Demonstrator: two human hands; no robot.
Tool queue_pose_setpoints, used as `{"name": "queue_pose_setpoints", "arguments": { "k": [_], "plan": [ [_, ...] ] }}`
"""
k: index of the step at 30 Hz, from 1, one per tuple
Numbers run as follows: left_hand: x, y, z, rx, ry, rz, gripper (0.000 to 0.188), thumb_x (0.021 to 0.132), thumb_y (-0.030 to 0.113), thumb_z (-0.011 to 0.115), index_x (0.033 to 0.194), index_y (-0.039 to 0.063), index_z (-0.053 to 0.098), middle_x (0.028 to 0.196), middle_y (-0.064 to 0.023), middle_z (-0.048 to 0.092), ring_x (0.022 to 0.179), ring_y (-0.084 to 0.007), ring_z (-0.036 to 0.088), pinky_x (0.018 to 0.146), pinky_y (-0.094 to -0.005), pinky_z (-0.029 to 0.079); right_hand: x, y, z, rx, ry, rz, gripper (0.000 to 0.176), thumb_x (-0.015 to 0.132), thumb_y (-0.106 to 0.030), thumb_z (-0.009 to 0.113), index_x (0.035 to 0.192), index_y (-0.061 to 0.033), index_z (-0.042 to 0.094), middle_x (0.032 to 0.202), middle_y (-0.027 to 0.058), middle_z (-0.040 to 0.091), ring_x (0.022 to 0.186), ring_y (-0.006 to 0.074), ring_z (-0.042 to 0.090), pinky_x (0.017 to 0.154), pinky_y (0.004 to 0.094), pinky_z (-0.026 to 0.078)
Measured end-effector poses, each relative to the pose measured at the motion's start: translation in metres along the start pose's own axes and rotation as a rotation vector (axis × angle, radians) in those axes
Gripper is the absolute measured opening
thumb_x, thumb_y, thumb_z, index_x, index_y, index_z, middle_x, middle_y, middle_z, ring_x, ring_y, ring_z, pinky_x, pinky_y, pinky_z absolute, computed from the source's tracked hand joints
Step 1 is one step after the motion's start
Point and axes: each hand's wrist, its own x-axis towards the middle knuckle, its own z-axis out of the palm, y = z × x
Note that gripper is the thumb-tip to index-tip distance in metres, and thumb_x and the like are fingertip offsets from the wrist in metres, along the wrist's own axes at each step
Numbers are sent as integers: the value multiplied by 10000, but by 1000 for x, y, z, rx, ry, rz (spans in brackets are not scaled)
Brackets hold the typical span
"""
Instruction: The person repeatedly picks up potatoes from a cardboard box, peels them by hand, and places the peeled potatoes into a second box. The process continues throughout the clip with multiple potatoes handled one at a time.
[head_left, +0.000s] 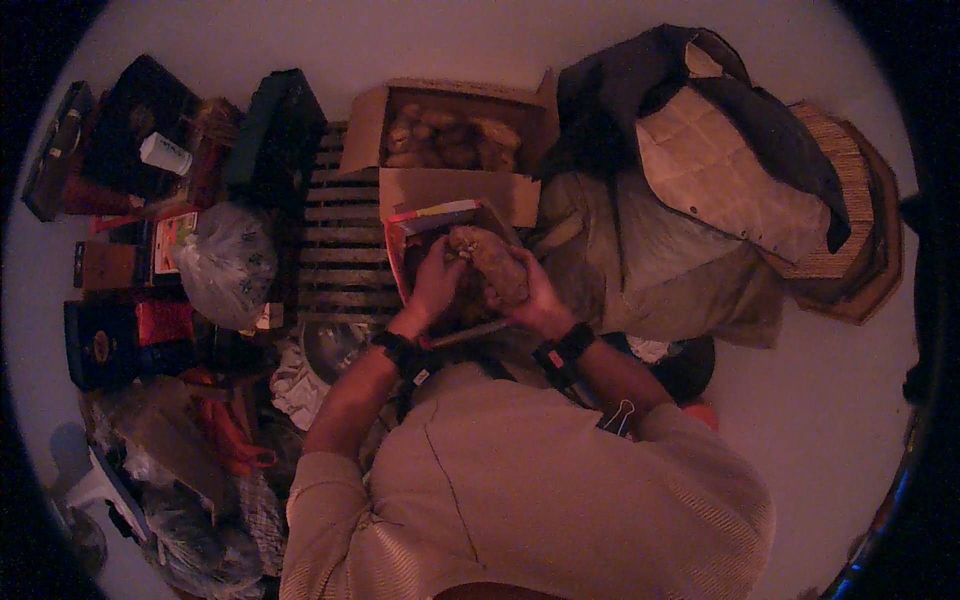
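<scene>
A large, knobby brown tuber, possibly a potato or sweet potato (491, 262), lies in my right hand (541, 294), whose fingers wrap its right side. My left hand (437, 279) is at the tuber's upper left end, fingertips drawn together close to it; whether they pinch something is too dim to tell. Both hands are above a smaller open box with a red, yellow and white edge (436, 213), its dark contents hard to make out. Just beyond stands an open cardboard box (459, 196) holding several similar brown tubers (450, 140).
Left of the boxes is a slatted wooden surface (341, 255), with a tied plastic bag (229, 262) and a dark green box (271, 139) beside it. A large cloth sack (667, 262) and a quilted-lined jacket (731, 165) lie to the right, near a woven round seat (840, 195).
</scene>
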Motion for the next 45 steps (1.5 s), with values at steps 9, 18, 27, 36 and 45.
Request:
{"name": "queue_pose_setpoints", "arguments": {
  "k": [9, 18, 27, 36, 45],
  "plan": [
    [2, 9, -7, 66, 57, 41, 543, 850, 240, 669, 1267, -31, 452, 1186, -220, 606, 1100, -325, 598, 923, -376, 470, -7, 14, 9, -252, 160, -171, 481, 905, -465, 522, 1199, -85, 557, 1050, 97, 644, 880, 248, 600, 684, 370, 504],
    [-1, -2, -15, -31, -30, -160, 597, 871, 280, 670, 1345, 24, 413, 1191, -171, 592, 1117, -277, 561, 967, -368, 439, -7, 0, 0, 77, -150, 140, 571, 887, -551, 512, 1227, -94, 550, 1049, 108, 624, 856, 251, 573, 609, 359, 474],
    [2, -1, -16, 165, 51, 38, 591, 845, 400, 666, 1217, -4, 446, 1180, -259, 570, 1079, -358, 585, 901, -400, 471, -35, 28, 36, -944, 55, -447, 435, 905, -334, 616, 1255, -91, 531, 1153, 107, 619, 1030, 264, 600, 867, 427, 520],
    [6, -12, -28, 317, 4, 96, 317, 970, 327, 446, 1079, 52, 561, 1080, -203, 608, 934, -421, 603, 818, -468, 483, -27, -5, 20, -294, 84, 103, 365, 951, -261, 518, 1242, -41, 515, 1081, 118, 659, 868, 262, 656, 629, 334, 549],
    [3, 11, -25, 692, -64, 79, 326, 968, 338, 434, 1001, 57, 596, 922, -220, 642, 893, -396, 619, 773, -475, 492, -35, 10, 34, -717, 157, -186, 352, 867, -228, 646, 1149, -34, 566, 933, 91, 650, 775, 211, 635, 579, 313, 518]
  ]
}}
